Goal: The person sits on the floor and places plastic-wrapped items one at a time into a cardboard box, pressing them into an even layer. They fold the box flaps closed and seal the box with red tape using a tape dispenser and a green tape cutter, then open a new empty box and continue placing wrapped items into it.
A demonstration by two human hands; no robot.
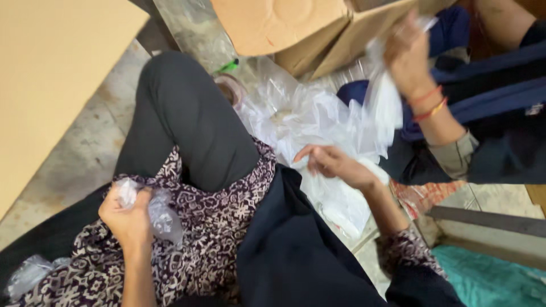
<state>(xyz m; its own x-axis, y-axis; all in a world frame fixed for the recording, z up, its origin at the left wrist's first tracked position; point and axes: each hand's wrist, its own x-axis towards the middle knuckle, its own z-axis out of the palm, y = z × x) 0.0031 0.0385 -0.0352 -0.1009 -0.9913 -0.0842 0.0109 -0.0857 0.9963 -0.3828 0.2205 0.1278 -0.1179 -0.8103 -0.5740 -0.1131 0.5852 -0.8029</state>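
Clear plastic bag (156, 213) crumpled in the clenched left hand (128, 219); right hand (330, 162), half-open, seemingly touches plastic sheeting (318, 119)

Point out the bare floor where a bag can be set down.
Bare concrete floor lies between the flat cardboard sheet and the raised knee. Crowded: the plastic bag pile by the right hand, the cardboard boxes and another person's hand.

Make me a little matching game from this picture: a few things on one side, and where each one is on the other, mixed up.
Things:
1. left hand
2. right hand
3. co-worker's hand
4. cardboard boxes

Places:
A. top of the view, on the floor
B. raised, holding a clear bag
C. on the lap, clutching crumpled plastic
D. at the plastic pile in the middle

Pairs: 1-C, 2-D, 3-B, 4-A
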